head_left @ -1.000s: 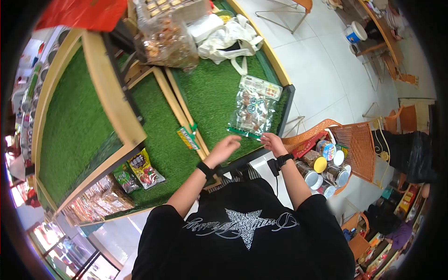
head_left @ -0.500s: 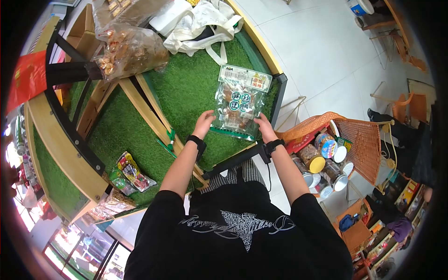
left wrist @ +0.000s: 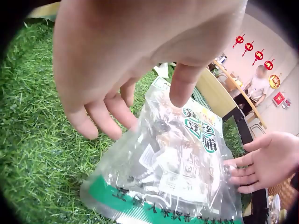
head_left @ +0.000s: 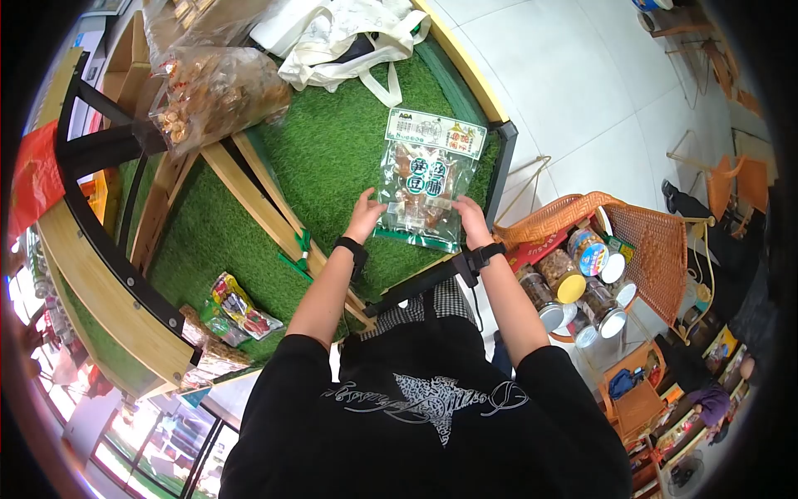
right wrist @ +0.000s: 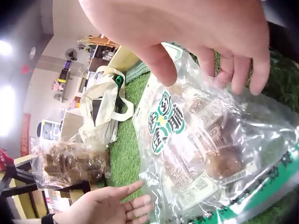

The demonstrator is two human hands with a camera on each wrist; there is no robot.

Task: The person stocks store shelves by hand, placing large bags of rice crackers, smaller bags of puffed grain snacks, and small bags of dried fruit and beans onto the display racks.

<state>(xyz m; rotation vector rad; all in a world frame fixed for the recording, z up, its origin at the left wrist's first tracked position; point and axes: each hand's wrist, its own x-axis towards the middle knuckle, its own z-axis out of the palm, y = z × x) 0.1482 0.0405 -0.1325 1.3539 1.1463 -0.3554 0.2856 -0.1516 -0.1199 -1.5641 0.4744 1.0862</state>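
A clear snack bag (head_left: 426, 185) with a white header, green lettering and a green bottom strip lies on green artificial turf. The left hand (head_left: 364, 218) is at its left edge and the right hand (head_left: 472, 221) at its right edge. In the left wrist view the left hand (left wrist: 135, 60) arches over the bag (left wrist: 187, 158), fingertips at its side and thumb above it, with a gap between. Seen from the right wrist, the right hand (right wrist: 201, 42) has its thumb and fingers spread over the bag (right wrist: 205, 154). Neither hand is visibly curled round it.
A white cloth bag (head_left: 349, 50) and a large plastic bag of brown food (head_left: 220, 96) lie beyond on the turf. Small snack packets (head_left: 241, 308) are at the left. A wicker chair (head_left: 652, 249) with several jars stands at the right.
The left hand has moved from below the bag to its left edge, the right to its right edge. The bag appears nearer and straighter, and the head view has shifted.
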